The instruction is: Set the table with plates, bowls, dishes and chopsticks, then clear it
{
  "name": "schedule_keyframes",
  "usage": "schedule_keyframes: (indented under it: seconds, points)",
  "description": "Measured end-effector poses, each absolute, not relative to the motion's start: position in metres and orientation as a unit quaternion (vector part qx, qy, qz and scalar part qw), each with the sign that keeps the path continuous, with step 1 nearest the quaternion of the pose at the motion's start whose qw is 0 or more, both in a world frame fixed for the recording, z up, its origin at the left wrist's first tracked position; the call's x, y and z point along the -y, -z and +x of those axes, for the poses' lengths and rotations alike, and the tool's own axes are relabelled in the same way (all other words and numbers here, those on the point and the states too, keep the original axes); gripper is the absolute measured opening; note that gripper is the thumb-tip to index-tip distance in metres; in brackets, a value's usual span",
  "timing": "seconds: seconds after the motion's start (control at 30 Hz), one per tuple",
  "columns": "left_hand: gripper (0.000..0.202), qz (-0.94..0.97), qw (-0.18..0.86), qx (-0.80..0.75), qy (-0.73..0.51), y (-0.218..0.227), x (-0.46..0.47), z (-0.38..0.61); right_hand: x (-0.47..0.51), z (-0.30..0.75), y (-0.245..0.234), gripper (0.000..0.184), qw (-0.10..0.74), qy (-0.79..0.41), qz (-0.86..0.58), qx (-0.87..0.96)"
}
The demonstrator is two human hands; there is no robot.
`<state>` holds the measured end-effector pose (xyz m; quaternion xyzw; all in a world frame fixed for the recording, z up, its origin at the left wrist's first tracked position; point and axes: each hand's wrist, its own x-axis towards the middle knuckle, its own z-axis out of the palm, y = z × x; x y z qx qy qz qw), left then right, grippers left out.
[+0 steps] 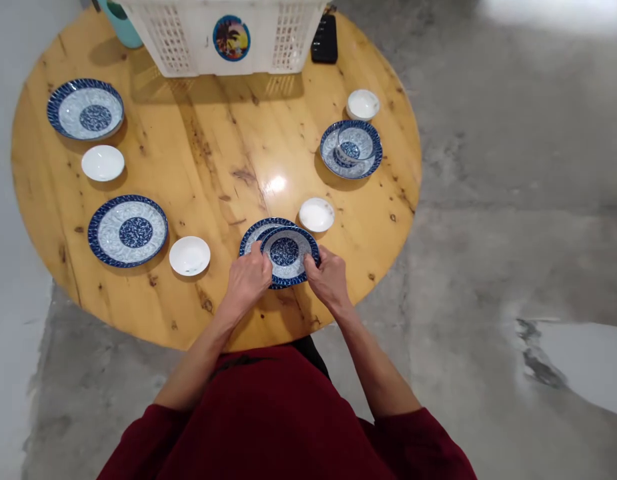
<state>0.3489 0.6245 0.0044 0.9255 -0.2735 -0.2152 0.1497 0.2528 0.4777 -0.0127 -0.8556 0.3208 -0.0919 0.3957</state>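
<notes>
Both my hands grip a small blue-and-white plate [284, 252] by its opposite edges. On its left rim is my left hand [249, 272], fingers closed. My right hand [328, 272] pinches the right rim with the thumb on top. Beneath the held plate, and partly hidden by it, lies a larger blue-and-white plate [253, 232]; whether the two touch I cannot tell. A small white bowl [317, 215] stands just beyond my right hand. To the left of my left hand is another white bowl [189, 256].
The round wooden table [213, 167] also bears a blue-rimmed plate [108, 230], a deeper dish [71, 110] and a white bowl [103, 163]. At right, a glass bowl [355, 143] sits in a patterned dish [329, 157] near a white bowl [363, 105]. A white basket [258, 57] stands behind.
</notes>
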Motion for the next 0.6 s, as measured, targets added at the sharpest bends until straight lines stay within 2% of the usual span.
schedule_keyframes:
  seconds: [0.3, 0.6]
  points:
    - [0.049, 0.927, 0.079, 0.247, 0.271, -0.006, -0.619, 0.349, -0.466, 0.263, 0.035, 0.026, 0.361, 0.049, -0.892, -0.267]
    - [0.051, 0.938, 0.021, 0.221, 0.266, -0.013, -0.614, 0.353, -0.46, 0.273, 0.046, 0.031, 0.335, -0.028, -0.909, -0.247]
